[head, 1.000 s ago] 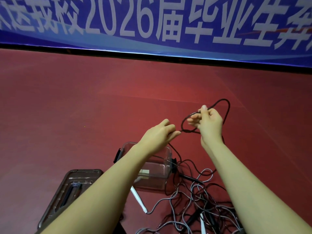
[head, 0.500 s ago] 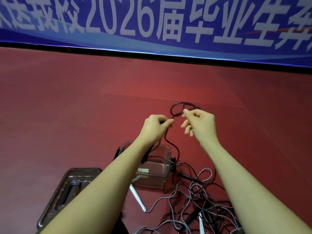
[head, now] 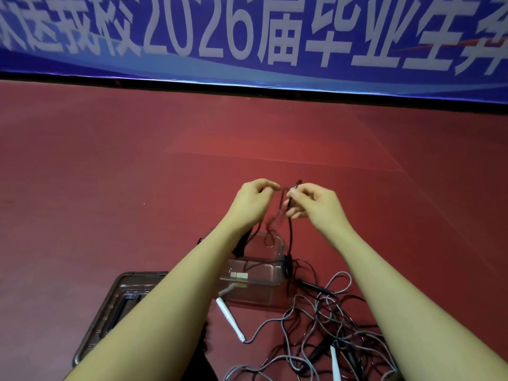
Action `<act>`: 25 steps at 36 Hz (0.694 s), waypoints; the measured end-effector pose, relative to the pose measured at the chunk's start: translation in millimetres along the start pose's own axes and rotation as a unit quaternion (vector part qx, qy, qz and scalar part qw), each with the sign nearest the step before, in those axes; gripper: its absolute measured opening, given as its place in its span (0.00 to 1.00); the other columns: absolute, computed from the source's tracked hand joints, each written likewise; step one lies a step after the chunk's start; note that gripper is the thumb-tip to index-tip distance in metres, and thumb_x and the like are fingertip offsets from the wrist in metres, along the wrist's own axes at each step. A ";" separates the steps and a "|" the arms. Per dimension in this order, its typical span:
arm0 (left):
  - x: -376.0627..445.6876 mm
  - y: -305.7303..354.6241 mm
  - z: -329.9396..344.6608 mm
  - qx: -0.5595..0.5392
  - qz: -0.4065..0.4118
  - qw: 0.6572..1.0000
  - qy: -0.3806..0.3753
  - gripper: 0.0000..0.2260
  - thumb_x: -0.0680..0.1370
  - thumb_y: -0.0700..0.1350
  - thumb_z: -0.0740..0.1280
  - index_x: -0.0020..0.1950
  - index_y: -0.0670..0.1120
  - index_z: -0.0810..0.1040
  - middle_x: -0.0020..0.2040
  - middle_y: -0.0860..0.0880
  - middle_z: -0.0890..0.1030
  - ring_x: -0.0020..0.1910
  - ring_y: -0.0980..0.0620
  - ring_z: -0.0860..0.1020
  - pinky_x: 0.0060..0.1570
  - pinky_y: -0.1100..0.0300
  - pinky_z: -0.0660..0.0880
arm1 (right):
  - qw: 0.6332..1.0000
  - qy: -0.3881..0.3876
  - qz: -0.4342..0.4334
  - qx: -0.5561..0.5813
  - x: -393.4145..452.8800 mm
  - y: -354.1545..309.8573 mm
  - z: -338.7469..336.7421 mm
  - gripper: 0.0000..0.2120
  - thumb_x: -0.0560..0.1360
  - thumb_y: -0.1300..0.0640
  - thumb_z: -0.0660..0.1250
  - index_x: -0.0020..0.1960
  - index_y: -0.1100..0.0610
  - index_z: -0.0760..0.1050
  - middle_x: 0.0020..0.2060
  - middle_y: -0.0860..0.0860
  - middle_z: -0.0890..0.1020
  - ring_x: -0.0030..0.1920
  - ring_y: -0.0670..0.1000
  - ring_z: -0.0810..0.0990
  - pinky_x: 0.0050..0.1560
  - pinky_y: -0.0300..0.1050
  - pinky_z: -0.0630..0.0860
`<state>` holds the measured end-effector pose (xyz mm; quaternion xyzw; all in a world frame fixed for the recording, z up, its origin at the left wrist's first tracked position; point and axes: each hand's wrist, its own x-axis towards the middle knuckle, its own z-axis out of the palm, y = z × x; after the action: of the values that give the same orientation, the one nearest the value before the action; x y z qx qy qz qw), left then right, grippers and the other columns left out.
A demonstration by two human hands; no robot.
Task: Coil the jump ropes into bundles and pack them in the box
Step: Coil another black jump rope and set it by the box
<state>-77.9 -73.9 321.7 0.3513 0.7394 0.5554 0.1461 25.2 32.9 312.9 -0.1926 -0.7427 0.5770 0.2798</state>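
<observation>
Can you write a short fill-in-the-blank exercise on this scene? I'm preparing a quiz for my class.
1. Both hands, left and right, pinch a ____ rope.
2. The clear box stands on a ____ floor.
3. The box's lid lies to the box's ____.
4. The tangled ropes on the floor are black and ____.

Missing words: black; red; left; grey

— Legible markings?
— One item only: the blue banner (head: pixel 247 37) along the far edge of the red floor (head: pixel 137 174). White print, cut off at top and both ends; "2026届毕业生" reads clearly.
— The clear box (head: pixel 255 276)?
— Two small pale stickers (head: pixel 238 275) on its wall; no text legible.
</observation>
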 end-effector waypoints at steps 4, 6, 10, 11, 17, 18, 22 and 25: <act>-8.9 -6.9 1.5 0.105 0.013 0.986 -0.132 0.12 0.76 0.42 0.65 0.59 0.48 0.79 0.35 0.54 0.75 0.28 0.61 0.70 0.29 0.69 0.66 | 0.985 0.059 0.000 0.163 1.1 -12.7 -3.6 0.10 0.80 0.63 0.60 0.41 0.61 0.73 0.35 0.56 0.81 0.29 0.48 0.79 0.32 0.37 0.76; -12.4 -10.5 3.9 0.119 0.026 0.977 -0.175 0.09 0.77 0.46 0.68 0.56 0.47 0.80 0.41 0.49 0.79 0.34 0.58 0.73 0.34 0.68 0.70 | 0.974 0.063 0.004 0.219 0.6 -18.9 -5.2 0.10 0.80 0.62 0.59 0.41 0.61 0.72 0.35 0.56 0.81 0.30 0.48 0.79 0.34 0.38 0.76; -11.6 -11.6 8.5 0.109 0.043 0.985 -0.124 0.13 0.77 0.49 0.67 0.43 0.39 0.79 0.29 0.52 0.69 0.25 0.59 0.63 0.28 0.65 0.63 | 0.951 0.075 0.005 0.301 0.1 -24.2 -5.8 0.09 0.81 0.63 0.58 0.42 0.61 0.72 0.35 0.55 0.81 0.31 0.48 0.80 0.34 0.37 0.76; -10.3 -11.4 8.8 0.113 0.043 0.987 -0.102 0.13 0.77 0.49 0.67 0.41 0.39 0.79 0.28 0.53 0.68 0.24 0.59 0.63 0.28 0.64 0.63 | 0.946 0.080 0.007 0.315 0.6 -23.5 -6.3 0.09 0.81 0.62 0.57 0.43 0.61 0.72 0.35 0.54 0.81 0.32 0.48 0.80 0.34 0.37 0.77; -3.1 -7.7 5.8 0.056 0.020 0.997 -0.045 0.14 0.78 0.49 0.66 0.34 0.47 0.78 0.25 0.53 0.69 0.20 0.57 0.61 0.25 0.63 0.61 | 0.999 -0.006 0.049 -0.018 -0.1 -7.2 -10.8 0.04 0.78 0.62 0.63 0.52 0.59 0.74 0.43 0.54 0.80 0.32 0.45 0.78 0.28 0.33 0.72; -1.9 -4.8 4.8 0.042 0.018 0.998 -0.036 0.15 0.78 0.48 0.66 0.31 0.48 0.76 0.22 0.54 0.67 0.19 0.57 0.62 0.25 0.63 0.61 | 0.992 -0.061 0.062 -0.092 -1.9 -2.2 -10.5 0.05 0.77 0.62 0.64 0.53 0.59 0.75 0.41 0.52 0.80 0.33 0.45 0.77 0.29 0.33 0.71; 1.1 5.5 -0.4 0.024 0.024 0.999 -0.006 0.14 0.78 0.48 0.66 0.36 0.41 0.79 0.22 0.53 0.68 0.20 0.56 0.64 0.26 0.62 0.63 | 0.959 -0.190 0.093 -0.188 -12.4 8.6 -0.7 0.06 0.76 0.60 0.67 0.49 0.64 0.77 0.38 0.55 0.80 0.33 0.45 0.77 0.31 0.34 0.70; 0.8 8.2 -2.8 0.001 0.032 0.999 -0.001 0.14 0.79 0.48 0.65 0.41 0.39 0.80 0.29 0.48 0.73 0.23 0.53 0.65 0.27 0.62 0.64 | 0.964 -0.182 0.080 -0.177 -13.7 6.3 5.0 0.06 0.76 0.61 0.66 0.44 0.63 0.78 0.35 0.55 0.81 0.33 0.46 0.80 0.31 0.34 0.71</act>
<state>-77.2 -74.2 330.4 0.3755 0.7280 0.5590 0.1284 32.4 22.4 303.4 -0.1899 -0.8533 0.4825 0.0545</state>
